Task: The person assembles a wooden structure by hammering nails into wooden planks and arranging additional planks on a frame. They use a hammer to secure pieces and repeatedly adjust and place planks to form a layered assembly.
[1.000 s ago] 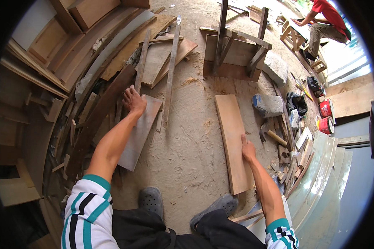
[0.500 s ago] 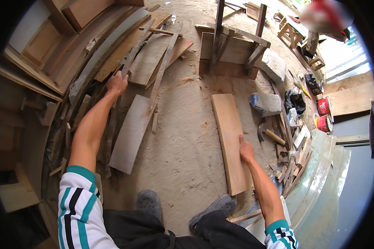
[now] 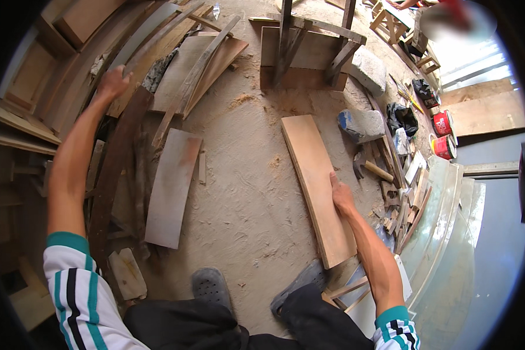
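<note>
My right hand [image 3: 344, 197] grips the right edge of a wide, light-brown wooden board [image 3: 315, 181], its thumb lying on the face. The board is tilted above the floor in front of my right foot. At the far left my left hand [image 3: 112, 85] is closed around the near end of a long narrow wooden strip [image 3: 157, 38], which stretches away over the stacked timber. Beside that arm lie a dark brown plank [image 3: 121, 157] and a greyish flat board [image 3: 174, 188]. Another thin strip [image 3: 207, 64] rests across a pale panel [image 3: 184, 67].
An upturned wooden stool or frame [image 3: 309, 55] stands ahead. White blocks [image 3: 361, 125], a hammer [image 3: 376, 170], red cans [image 3: 443, 146] and wood scraps line the right, with glass sheets [image 3: 443, 221] nearer. Wooden cabinets [image 3: 46, 87] stand left. Another person is at the far right.
My left hand has moved left and farther away, carrying the strip's near end off the pile. The dark plank is more exposed. My right hand still holds the wide board.
</note>
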Demonstrator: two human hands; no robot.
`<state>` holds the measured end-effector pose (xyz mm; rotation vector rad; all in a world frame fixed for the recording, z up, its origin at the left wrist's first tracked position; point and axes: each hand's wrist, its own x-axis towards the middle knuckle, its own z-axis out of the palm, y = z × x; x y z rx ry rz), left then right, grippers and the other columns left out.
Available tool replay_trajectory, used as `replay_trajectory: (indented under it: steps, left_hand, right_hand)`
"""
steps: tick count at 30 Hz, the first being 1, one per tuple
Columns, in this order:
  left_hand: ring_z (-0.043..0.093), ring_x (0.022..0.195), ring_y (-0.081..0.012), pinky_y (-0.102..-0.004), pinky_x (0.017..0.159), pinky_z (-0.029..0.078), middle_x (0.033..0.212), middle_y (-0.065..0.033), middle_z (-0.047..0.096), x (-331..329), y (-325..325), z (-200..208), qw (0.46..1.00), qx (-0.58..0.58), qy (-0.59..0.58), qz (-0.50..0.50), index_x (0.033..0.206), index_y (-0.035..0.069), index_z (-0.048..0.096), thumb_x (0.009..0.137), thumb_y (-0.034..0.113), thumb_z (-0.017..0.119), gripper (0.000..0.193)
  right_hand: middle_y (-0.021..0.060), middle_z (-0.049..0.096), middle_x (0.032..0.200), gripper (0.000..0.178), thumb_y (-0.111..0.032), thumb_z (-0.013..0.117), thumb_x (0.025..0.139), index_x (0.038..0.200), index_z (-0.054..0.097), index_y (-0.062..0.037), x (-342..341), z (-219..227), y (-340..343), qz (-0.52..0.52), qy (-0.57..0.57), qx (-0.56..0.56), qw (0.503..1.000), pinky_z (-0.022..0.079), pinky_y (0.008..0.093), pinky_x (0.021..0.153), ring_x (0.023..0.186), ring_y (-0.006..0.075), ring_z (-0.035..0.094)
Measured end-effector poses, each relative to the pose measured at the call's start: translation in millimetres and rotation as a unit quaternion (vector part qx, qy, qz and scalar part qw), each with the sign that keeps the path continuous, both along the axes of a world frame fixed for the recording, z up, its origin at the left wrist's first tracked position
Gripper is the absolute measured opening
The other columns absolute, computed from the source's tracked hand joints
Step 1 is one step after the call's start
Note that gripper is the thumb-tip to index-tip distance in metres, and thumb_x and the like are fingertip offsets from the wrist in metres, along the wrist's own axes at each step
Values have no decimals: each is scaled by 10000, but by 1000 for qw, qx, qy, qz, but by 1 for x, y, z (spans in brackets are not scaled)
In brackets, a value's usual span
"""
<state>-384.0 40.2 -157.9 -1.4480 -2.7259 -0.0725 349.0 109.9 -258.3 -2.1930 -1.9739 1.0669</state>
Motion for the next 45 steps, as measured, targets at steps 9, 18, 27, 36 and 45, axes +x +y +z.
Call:
replay_trajectory:
  steps: [9, 18, 27, 36, 45]
  left_hand:
    - [559, 1172, -388, -500, 961, 456, 1276, -226, 584, -29, -34, -43, 997, 15, -29, 64, 1358, 48, 500, 940, 441, 541, 576]
    - [567, 1153, -388, -515, 963, 441, 1244, -206, 605, -24, -14, -79, 989, -85, -81, 95, 1299, 27, 534, 987, 445, 428, 532]
    - [589, 1126, -335, -434, 959, 458, 1211, -150, 631, 111, 27, -23, 966, 177, -64, -179, 1233, 64, 583, 952, 444, 516, 477]
    - [490, 1237, -323, -461, 1053, 357, 1274, -146, 558, 251, -9, -37, 898, 45, -143, -414, 1242, 80, 545, 738, 321, 771, 604]
    - [436, 1246, -314, -457, 1079, 296, 1291, -143, 499, 433, 76, -62, 901, -170, -211, -339, 1320, 50, 477, 635, 614, 770, 934]
  right_hand:
    - [358, 629, 865, 964, -766, 323, 891, 830, 652, 138, -21, -1, -32, -12, -31, 17, 999, 441, 483, 811, 881, 463, 621]
    - [379, 614, 935, 909, -739, 367, 892, 858, 638, 128, -61, 115, -11, 64, -123, 90, 986, 456, 516, 834, 948, 485, 621]
    - [271, 682, 901, 898, -802, 392, 833, 969, 624, 55, -164, 169, 19, 258, -185, 82, 945, 551, 468, 749, 861, 407, 682]
    - [275, 665, 839, 803, -783, 420, 831, 969, 608, -14, -161, 38, 86, 467, -72, 67, 879, 530, 503, 737, 825, 451, 649]
    - [191, 678, 888, 652, -651, 478, 881, 1029, 613, -30, -121, -7, 115, 555, 73, 50, 827, 536, 491, 713, 840, 385, 665]
